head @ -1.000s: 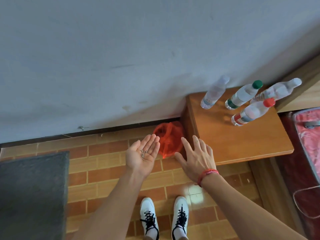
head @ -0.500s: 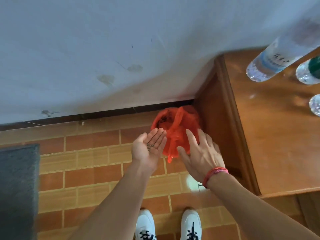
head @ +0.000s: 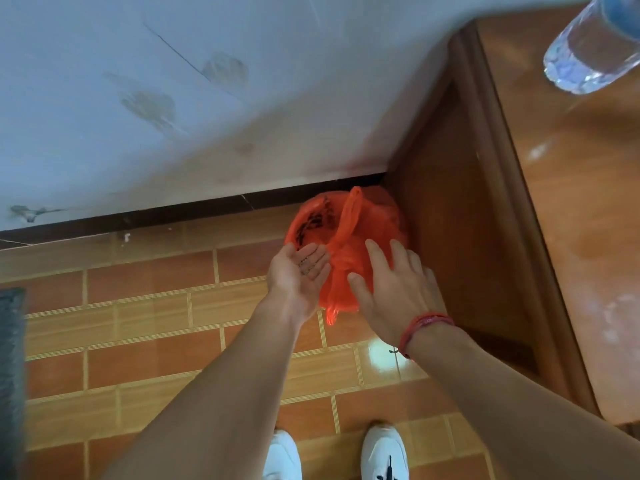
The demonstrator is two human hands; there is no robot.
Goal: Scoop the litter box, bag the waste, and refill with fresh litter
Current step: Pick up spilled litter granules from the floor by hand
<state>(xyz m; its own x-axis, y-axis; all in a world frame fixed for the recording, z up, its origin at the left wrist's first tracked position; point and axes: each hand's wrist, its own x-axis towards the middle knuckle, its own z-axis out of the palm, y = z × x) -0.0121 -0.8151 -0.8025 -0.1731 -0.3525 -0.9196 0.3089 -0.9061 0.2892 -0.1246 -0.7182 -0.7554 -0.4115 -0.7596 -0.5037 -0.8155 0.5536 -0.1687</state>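
A red plastic bag sits on the tiled floor in the corner between the wall and a wooden cabinet, its mouth wide and dark waste visible inside. My left hand is cupped palm up at the bag's near rim, carrying a small pinch of litter grains. My right hand is spread flat, palm down, with fingers apart, resting over the bag's near right side. A red string band circles my right wrist.
A wooden cabinet stands right of the bag, with a clear water bottle on its top. A dark grey mat lies at the left edge. My white shoes stand on the orange brick-pattern tiles below.
I have leaned down closer to the bag. Both hands have moved forward until they reach its rim, the left still palm up with the grains.
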